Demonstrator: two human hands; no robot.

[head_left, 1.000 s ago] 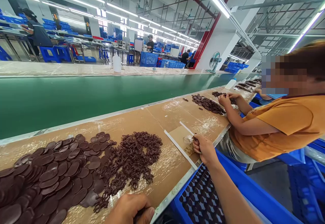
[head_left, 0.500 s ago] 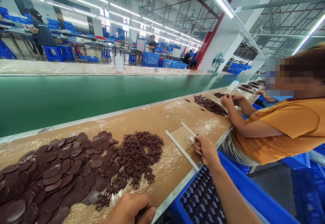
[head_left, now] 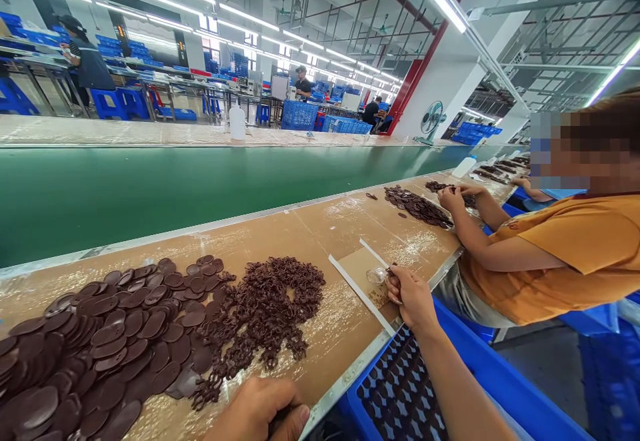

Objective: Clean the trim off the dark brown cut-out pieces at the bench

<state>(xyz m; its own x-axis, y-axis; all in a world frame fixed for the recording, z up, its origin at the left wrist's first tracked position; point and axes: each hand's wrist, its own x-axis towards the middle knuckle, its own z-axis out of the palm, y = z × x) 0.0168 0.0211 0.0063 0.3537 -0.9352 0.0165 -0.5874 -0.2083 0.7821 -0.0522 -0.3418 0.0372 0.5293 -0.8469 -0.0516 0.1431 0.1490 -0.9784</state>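
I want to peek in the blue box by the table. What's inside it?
The blue box holds rows of small dark brown pieces laid in a neat pattern. The person's right arm crosses over it and covers some; the near part runs out of view.

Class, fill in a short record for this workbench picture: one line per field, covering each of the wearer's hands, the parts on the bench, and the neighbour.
Left hand: closed at the bench edge beside the tangled pile of small dark brown ring-shaped parts
Right hand: pinching a small dark part next to a small clear plastic piece
Bench: heap of flat dark brown oval discs
Below: blue plastic crate
Neighbour: person in an orange shirt
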